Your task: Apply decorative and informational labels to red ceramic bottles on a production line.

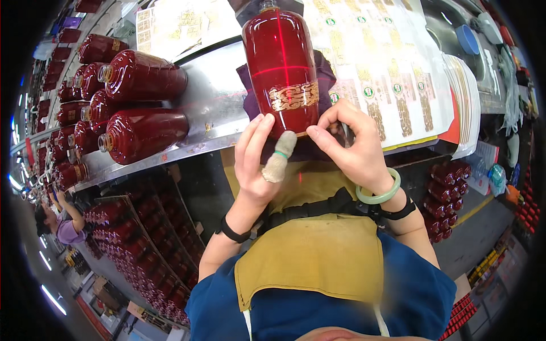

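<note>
A dark red glass bottle (281,54) lies on a dark purple cloth (325,71), its base toward me. Red laser lines cross its body, and a gold ornamental decal (293,96) sits on the lower part. My left hand (253,156) presses against the left of the base, fingers together. Its thumb wears a grey-beige cloth finger cover (280,158) with a green band and touches the base edge. My right hand (355,139) is closed in a pinch at the base's right edge, where a thin gold line shows. Whatever lies between those fingertips is too small to make out.
Several red bottles (148,136) lie on the metal bench (207,96) to the left. Sheets of gold decals (387,74) spread to the right, beside stacked paper (463,108). Racks of bottles (142,244) stand below left. A blue bowl (467,40) is far right; another person (65,224) works far left.
</note>
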`<state>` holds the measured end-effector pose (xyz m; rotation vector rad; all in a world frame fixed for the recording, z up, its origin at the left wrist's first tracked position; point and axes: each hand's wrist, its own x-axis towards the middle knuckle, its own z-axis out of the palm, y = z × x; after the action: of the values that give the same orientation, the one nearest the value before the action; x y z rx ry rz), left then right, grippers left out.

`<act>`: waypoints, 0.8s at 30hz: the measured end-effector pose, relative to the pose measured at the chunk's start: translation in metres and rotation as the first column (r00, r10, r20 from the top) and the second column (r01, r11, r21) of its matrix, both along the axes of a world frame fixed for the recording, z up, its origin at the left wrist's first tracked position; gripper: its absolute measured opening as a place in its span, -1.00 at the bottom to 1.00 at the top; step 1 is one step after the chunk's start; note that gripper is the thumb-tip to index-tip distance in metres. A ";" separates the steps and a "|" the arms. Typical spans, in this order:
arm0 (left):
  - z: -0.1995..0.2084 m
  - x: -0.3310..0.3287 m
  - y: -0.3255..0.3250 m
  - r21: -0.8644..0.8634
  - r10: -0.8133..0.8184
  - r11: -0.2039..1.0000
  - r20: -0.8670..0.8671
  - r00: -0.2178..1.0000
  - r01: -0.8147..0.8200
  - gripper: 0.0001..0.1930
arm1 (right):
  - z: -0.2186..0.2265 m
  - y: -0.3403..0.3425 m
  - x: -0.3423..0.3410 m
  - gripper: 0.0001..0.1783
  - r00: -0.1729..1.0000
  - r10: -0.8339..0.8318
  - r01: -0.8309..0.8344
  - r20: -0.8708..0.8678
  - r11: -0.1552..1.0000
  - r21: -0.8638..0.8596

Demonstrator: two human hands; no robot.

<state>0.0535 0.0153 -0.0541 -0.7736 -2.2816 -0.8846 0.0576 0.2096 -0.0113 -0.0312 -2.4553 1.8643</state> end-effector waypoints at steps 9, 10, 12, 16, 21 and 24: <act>0.025 -0.011 0.005 0.022 -0.019 1.000 -0.103 0.994 0.021 -0.66 | 0.006 0.003 -0.001 -0.81 1.000 0.001 -0.002 0.025 0.999 0.032; 0.026 -0.014 0.005 0.039 -0.050 0.998 -0.056 0.997 0.053 -0.67 | 0.009 0.006 0.000 -0.81 0.999 0.025 -0.022 -0.029 0.995 0.098; 0.014 -0.013 0.003 0.072 -0.034 0.997 -0.114 0.993 0.043 -0.68 | 0.018 0.011 -0.001 -0.80 0.995 0.055 -0.041 -0.079 0.986 0.162; 0.000 -0.011 0.000 0.137 0.042 0.990 -0.085 0.995 -0.030 -0.69 | 0.024 0.030 -0.004 -0.80 0.986 0.138 -0.152 0.094 0.974 0.166; -0.002 -0.013 0.001 0.131 0.031 0.991 -0.134 0.991 -0.014 -0.75 | 0.020 0.032 -0.002 -0.82 0.987 0.160 -0.163 0.032 0.971 0.177; 0.000 -0.011 0.003 0.113 0.028 0.993 -0.133 0.991 -0.013 -0.75 | 0.017 0.031 -0.003 -0.82 0.988 0.153 -0.156 0.028 0.975 0.160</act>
<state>0.0423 0.0180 -0.0540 -0.7356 -2.1005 -0.9150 0.0549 0.2402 0.0059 0.1585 -2.6818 1.7163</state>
